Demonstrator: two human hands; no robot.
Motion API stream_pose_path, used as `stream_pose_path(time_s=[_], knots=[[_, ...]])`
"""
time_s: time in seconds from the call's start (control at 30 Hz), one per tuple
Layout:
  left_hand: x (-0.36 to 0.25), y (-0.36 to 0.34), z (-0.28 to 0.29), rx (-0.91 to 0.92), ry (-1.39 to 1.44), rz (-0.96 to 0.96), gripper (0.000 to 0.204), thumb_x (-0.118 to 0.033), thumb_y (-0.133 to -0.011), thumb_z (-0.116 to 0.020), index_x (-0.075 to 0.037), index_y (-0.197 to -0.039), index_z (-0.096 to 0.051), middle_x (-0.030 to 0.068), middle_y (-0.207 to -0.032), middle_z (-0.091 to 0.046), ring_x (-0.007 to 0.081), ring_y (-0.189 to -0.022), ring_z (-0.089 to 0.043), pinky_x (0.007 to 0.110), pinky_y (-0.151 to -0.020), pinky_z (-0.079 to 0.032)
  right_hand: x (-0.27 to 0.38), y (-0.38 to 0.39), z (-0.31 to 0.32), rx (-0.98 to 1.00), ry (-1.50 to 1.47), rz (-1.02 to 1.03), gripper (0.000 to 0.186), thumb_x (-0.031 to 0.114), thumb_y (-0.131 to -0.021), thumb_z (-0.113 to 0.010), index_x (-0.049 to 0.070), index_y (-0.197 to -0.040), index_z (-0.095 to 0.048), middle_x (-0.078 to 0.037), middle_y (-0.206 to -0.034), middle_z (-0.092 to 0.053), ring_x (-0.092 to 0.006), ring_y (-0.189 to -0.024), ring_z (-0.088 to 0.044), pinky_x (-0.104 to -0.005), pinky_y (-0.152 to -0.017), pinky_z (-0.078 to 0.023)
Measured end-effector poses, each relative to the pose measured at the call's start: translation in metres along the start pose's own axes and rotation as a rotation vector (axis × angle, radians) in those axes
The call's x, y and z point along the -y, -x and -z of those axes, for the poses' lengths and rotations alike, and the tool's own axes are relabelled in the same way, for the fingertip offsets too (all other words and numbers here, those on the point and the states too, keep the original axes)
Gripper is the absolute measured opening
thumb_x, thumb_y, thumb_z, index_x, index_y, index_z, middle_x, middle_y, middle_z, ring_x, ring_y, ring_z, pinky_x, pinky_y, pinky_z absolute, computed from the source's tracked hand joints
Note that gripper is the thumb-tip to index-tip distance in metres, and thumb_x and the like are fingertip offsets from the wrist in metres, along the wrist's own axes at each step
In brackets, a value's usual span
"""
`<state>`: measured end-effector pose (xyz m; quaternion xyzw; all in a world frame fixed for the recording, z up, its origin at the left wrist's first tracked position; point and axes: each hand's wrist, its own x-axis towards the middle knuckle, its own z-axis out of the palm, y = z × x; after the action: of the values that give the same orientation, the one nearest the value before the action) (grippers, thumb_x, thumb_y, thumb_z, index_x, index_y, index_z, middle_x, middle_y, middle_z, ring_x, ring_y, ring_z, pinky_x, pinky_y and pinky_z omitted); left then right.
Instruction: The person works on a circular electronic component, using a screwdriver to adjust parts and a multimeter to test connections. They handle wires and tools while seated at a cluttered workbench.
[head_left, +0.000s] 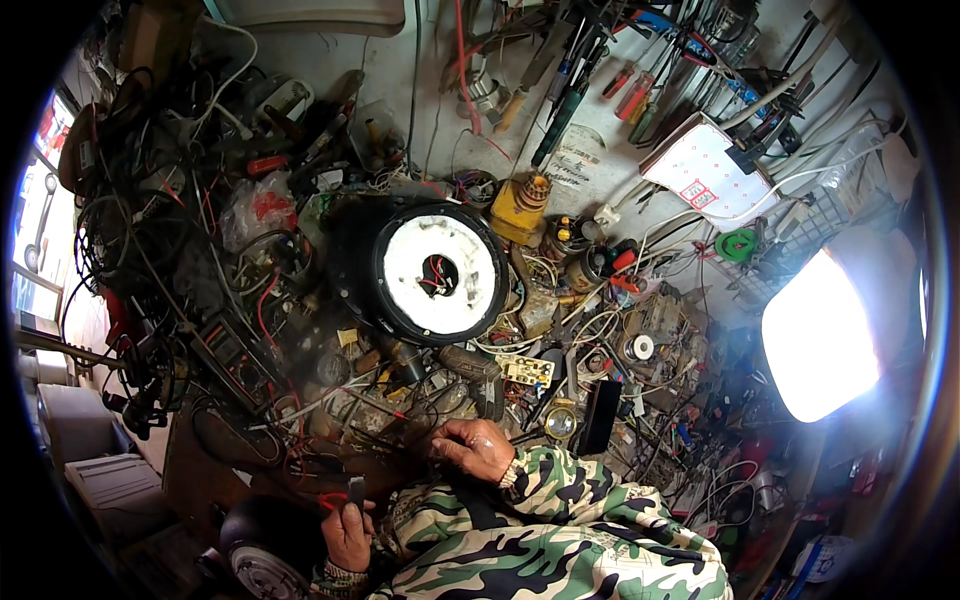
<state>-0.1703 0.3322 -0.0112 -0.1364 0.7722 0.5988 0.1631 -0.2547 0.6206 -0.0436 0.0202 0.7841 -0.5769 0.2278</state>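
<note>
My left hand (348, 540) is at the lower edge, left of my body, with its fingers closed around a small grey and red object (356, 490). Its exact kind does not show. Beside that hand is a dark round pot-like appliance (268, 545). My right hand (478, 448) is over the near side of the bench, fingers curled and pressed together. Whatever lies between those fingertips is too small to make out. Thin leads and dark rods (375, 438) lie just left of it. Further back stands a round black housing (372, 270) with a white ring and red wires in its centre.
A multimeter (235, 355) lies left among tangled cables. A bright lamp (825, 335) hangs at right. Behind are a yellow container (520, 210) and screwdrivers (632, 95) on the wall. A circuit board (527, 370), a solder reel (640, 347) and a black slab (600, 417) lie amid clutter.
</note>
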Motion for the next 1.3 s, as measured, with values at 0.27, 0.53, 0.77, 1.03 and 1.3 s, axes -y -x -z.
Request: stream_pose_path(time_s=[0.27,0.53,0.77,1.03,1.3], knots=[[-0.005,0.002,0.001,0.015,-0.033,0.013,0.052,-0.044,-0.109,-0.045,0.002,-0.101,-0.068,0.0014,-0.06,-0.054,0.0085,-0.049,-0.046,0.03,-0.047,-0.036,-0.016,-0.003,-0.007,-0.033,0.019,0.065,0.02,0.021,-0.095,-0.069,0.003,-0.102,-0.072,-0.02,-0.086,-0.071,-0.0378,-0.081,-0.072,-0.0421,-0.071,-0.055],[0.006,0.007,0.009,0.01,0.018,-0.006,0.048,-0.039,-0.111,-0.047,0.002,-0.103,-0.069,-0.0007,-0.063,-0.055,0.0068,-0.054,-0.047,0.027,-0.051,-0.036,-0.04,0.005,-0.021,-0.007,0.128,0.072,0.019,0.017,-0.095,-0.067,0.0,-0.103,-0.072,-0.021,-0.085,-0.071,-0.0358,-0.078,-0.071,-0.0421,-0.068,-0.054],[0.006,0.013,0.01,-0.009,0.04,0.016,0.05,-0.042,-0.11,-0.047,0.003,-0.106,-0.069,-0.0004,-0.065,-0.056,0.0067,-0.056,-0.048,0.027,-0.053,-0.038,-0.066,0.006,-0.029,0.041,0.175,-0.002,0.022,0.017,-0.095,-0.068,-0.001,-0.106,-0.073,-0.018,-0.08,-0.072,-0.0302,-0.073,-0.073,-0.0399,-0.067,-0.056],[-0.006,0.02,0.012,-0.09,0.091,0.074,0.049,-0.039,-0.109,-0.048,0.005,-0.112,-0.07,0.007,-0.072,-0.066,0.0112,-0.061,-0.055,0.03,-0.057,-0.044,-0.076,-0.023,-0.013,-0.139,0.331,0.138,0.026,0.023,-0.094,-0.069,-0.001,-0.103,-0.075,-0.018,-0.081,-0.073,-0.0292,-0.074,-0.072,-0.0404,-0.068,-0.054],[0.012,0.022,0.017,-0.114,0.004,0.135,0.069,-0.059,-0.107,-0.045,0.003,-0.106,-0.074,0.0055,-0.066,-0.062,0.0165,-0.058,-0.058,0.035,-0.055,-0.045,0.032,-0.091,0.038,-0.074,0.272,0.274,0.02,0.017,-0.094,-0.069,-0.001,-0.102,-0.074,-0.015,-0.075,-0.071,-0.0302,-0.07,-0.07,-0.0391,-0.069,-0.055]])
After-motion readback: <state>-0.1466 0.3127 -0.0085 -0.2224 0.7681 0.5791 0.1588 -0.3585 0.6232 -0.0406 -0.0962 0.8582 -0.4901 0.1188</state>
